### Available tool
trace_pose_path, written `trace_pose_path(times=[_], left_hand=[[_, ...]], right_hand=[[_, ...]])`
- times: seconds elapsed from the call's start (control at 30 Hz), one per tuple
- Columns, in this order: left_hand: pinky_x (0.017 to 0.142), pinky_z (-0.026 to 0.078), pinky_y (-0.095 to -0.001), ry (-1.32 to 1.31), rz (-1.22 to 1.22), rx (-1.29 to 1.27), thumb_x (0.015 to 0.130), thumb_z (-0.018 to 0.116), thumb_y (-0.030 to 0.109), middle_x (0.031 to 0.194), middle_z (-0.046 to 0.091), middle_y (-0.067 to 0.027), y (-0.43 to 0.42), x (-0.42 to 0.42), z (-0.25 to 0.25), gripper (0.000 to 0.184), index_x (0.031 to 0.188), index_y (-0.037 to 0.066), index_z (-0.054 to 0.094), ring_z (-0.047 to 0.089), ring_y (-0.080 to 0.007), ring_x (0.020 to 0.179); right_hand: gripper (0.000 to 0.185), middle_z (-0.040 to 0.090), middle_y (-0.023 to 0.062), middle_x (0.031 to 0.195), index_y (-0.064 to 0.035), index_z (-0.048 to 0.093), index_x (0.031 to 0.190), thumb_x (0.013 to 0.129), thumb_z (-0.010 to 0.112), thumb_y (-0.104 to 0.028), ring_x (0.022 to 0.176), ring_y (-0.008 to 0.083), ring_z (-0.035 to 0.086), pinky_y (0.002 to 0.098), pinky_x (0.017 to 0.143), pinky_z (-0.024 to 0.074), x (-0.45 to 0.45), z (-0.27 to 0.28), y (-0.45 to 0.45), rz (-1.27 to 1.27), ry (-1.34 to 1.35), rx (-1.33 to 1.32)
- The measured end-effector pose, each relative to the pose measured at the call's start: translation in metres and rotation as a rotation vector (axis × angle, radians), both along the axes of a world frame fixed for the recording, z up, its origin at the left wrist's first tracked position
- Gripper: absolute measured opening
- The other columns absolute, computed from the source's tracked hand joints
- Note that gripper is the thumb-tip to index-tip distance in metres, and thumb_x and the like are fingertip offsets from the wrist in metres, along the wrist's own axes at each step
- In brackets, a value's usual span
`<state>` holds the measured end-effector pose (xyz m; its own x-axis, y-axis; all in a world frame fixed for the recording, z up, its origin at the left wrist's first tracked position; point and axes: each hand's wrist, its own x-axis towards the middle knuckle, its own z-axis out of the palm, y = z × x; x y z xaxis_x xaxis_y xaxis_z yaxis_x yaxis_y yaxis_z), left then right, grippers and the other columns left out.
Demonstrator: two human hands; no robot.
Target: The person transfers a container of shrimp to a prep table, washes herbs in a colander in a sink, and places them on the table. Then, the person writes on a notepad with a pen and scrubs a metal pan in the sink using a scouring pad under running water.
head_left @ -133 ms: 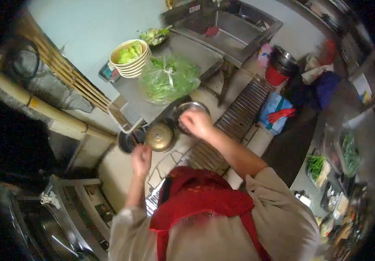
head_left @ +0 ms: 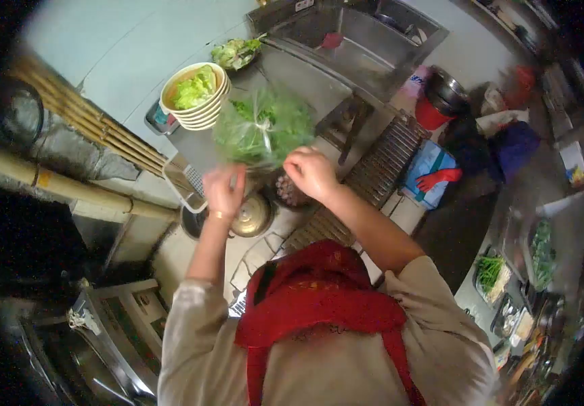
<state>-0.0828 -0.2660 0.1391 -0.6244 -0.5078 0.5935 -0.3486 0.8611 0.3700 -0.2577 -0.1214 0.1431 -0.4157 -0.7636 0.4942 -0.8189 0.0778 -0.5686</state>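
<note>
A clear plastic bag of leafy greens (head_left: 265,128), gathered and tied in the middle, lies on the metal table (head_left: 305,71). At its near left edge is my left hand (head_left: 224,191), slightly blurred, its thumb apart from loosely bent fingers and nothing visible between them. My right hand (head_left: 311,174) has its fingertips pinched together at the bag's near right edge. Below and between my hands, a brass-coloured round lid (head_left: 251,215) rests near the floor. Beside it, a bowl of small pinkish pieces (head_left: 288,189) is partly hidden by my right hand.
Stacked cream bowls (head_left: 193,101) with lettuce stand behind the bag. A white basket (head_left: 182,181) is at the table's left corner. The sink (head_left: 359,51) is at the back. A floor grate (head_left: 380,162), red bucket (head_left: 430,115) and red glove (head_left: 439,179) lie to the right.
Both hands have moved up and forward to the near edge of the bag. The pinkish pieces in the bowl now show more, and the camera view has shifted slightly.
</note>
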Motion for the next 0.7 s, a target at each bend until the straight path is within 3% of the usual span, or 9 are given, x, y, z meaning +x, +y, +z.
trace_pose_path(times=[0.07,0.2,0.27,0.3,0.37,0.47,0.57,0.67,0.7], left_hand=[[0.077,0.039,-0.0379,-0.033,0.053,-0.129,0.069,0.068,0.018,0.082,0.061,-0.0012,-0.039,-0.060,0.030,0.008,0.077,0.016,0.066,0.054,-0.0255,0.084],[0.080,0.037,-0.0395,-0.059,-0.089,-0.217,0.065,0.069,0.019,0.084,0.060,0.0010,-0.077,-0.119,0.018,0.013,0.078,0.018,0.066,0.053,-0.0224,0.087],[0.083,0.037,-0.0397,-0.057,-0.029,-0.143,0.066,0.069,0.019,0.081,0.061,0.0004,-0.075,-0.124,0.024,0.013,0.078,0.017,0.066,0.055,-0.0214,0.085],[0.084,0.037,-0.0399,-0.048,0.009,-0.113,0.066,0.069,0.019,0.080,0.062,0.0001,-0.074,-0.129,0.026,0.013,0.078,0.017,0.066,0.055,-0.0209,0.084],[0.090,0.035,-0.0414,0.006,0.131,-0.028,0.069,0.068,0.018,0.077,0.063,-0.0009,-0.075,-0.142,0.028,0.010,0.078,0.014,0.065,0.058,-0.0200,0.079],[0.091,0.035,-0.0425,0.027,0.243,0.136,0.069,0.068,0.015,0.075,0.064,-0.0032,-0.069,-0.159,0.035,0.010,0.077,0.011,0.064,0.059,-0.0220,0.076],[0.090,0.035,-0.0402,0.161,0.287,0.513,0.068,0.068,0.011,0.083,0.063,-0.0066,-0.066,-0.162,0.027,0.014,0.078,0.006,0.060,0.059,-0.0208,0.081],[0.085,0.037,-0.0376,0.140,0.164,0.412,0.069,0.065,0.008,0.090,0.060,-0.0090,-0.054,-0.160,0.033,0.012,0.077,0.005,0.056,0.056,-0.0231,0.085],[0.084,0.038,-0.0375,0.081,0.145,0.427,0.068,0.065,0.007,0.091,0.060,-0.0084,-0.049,-0.158,0.039,0.012,0.076,0.006,0.056,0.055,-0.0244,0.087]], right_hand=[[0.010,0.062,0.0065,0.083,-0.0113,0.064,0.080,0.074,0.062,-0.019,0.079,0.0285,0.057,0.0405,0.076,0.0444,-0.030,0.011,-0.034,-0.008,0.057,-0.039],[0.017,0.064,0.0054,0.084,-0.0127,0.063,0.087,0.071,0.064,-0.015,0.080,0.0264,0.058,0.0426,0.083,0.0402,-0.077,0.010,-0.093,0.056,0.091,-0.094],[0.024,0.064,0.0062,0.080,-0.0113,0.061,0.091,0.068,0.066,-0.011,0.079,0.0257,0.059,0.0395,0.083,0.0408,-0.093,0.003,-0.118,0.189,-0.003,-0.093],[0.021,0.064,0.0077,0.078,-0.0088,0.060,0.090,0.070,0.065,-0.008,0.072,0.0264,0.060,0.0361,0.077,0.0457,-0.094,-0.007,-0.134,0.317,-0.325,-0.163],[0.017,0.064,0.0097,0.078,-0.0067,0.059,0.089,0.073,0.064,-0.007,0.070,0.0274,0.061,0.0353,0.065,0.0483,-0.112,-0.001,-0.146,0.409,-0.578,-0.085],[0.015,0.064,0.0104,0.076,-0.0057,0.058,0.089,0.076,0.063,-0.009,0.069,0.0269,0.063,0.0363,0.058,0.0478,-0.129,0.001,-0.166,0.471,-0.628,-0.127],[0.014,0.063,0.0107,0.075,-0.0048,0.056,0.087,0.076,0.062,-0.011,0.070,0.0270,0.064,0.0356,0.059,0.0479,-0.140,-0.005,-0.179,0.688,-0.760,-0.115],[0.010,0.063,0.0104,0.074,-0.0045,0.053,0.083,0.077,0.060,-0.008,0.066,0.0265,0.064,0.0346,0.057,0.0480,-0.156,0.022,-0.173,0.761,-0.361,0.122],[0.010,0.062,0.0095,0.072,-0.0048,0.053,0.083,0.077,0.060,-0.007,0.065,0.0247,0.063,0.0345,0.056,0.0473,-0.156,0.017,-0.174,0.772,-0.448,0.123]])
